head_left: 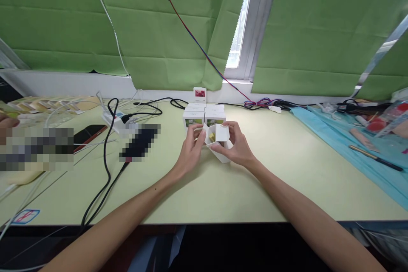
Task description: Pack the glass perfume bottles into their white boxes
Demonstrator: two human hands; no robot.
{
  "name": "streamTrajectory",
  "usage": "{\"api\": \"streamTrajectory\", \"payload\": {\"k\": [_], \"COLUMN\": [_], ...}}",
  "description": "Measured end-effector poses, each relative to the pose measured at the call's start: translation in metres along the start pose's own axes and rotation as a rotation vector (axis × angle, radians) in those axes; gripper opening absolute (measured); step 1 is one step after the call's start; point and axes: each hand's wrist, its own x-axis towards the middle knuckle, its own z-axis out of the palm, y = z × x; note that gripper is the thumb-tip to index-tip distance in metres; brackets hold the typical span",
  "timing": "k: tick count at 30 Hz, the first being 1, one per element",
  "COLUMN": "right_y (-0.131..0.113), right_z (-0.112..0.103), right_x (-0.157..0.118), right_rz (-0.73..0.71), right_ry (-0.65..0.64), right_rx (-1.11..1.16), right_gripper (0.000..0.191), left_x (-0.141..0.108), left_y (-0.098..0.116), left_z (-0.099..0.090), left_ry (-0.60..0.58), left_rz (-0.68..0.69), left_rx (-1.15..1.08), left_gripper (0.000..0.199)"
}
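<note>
Both my hands are around a small white cardboard box with its top flaps raised, over the middle of the table. My left hand pinches a flap on the box's left side. From the right, my right hand grips the box, thumb across its near face and fingers at the far flap. Inside the box shows a gold-coloured round cap; what lies under it is hidden. Just behind stand several closed white boxes with green pictures on their fronts, and a box with a red picture.
Left of my hands are a blurred-out dark device, a power strip and black cables. Another person's hand shows at the far left edge. On the right, a blue sheet carries a pen and plastic bags.
</note>
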Motion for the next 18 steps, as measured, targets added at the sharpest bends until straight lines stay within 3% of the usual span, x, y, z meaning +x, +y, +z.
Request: {"api": "streamTrajectory", "payload": {"k": [9,18], "right_y": [0.0035,0.0083], "right_z": [0.0022,-0.0003], "right_x": [0.001,0.0029], "right_rz": [0.015,0.048], "right_ry": [-0.034,-0.065], "right_rx": [0.169,0.163], "right_gripper": [0.068,0.072], "left_x": [0.001,-0.0009], "left_y": [-0.0043,0.0005], "left_z": [-0.0025,-0.0089], "left_ry": [-0.072,-0.175], "left_rz": [0.122,0.179], "left_rx": [-0.023,0.063], "left_gripper": [0.05,0.067]}}
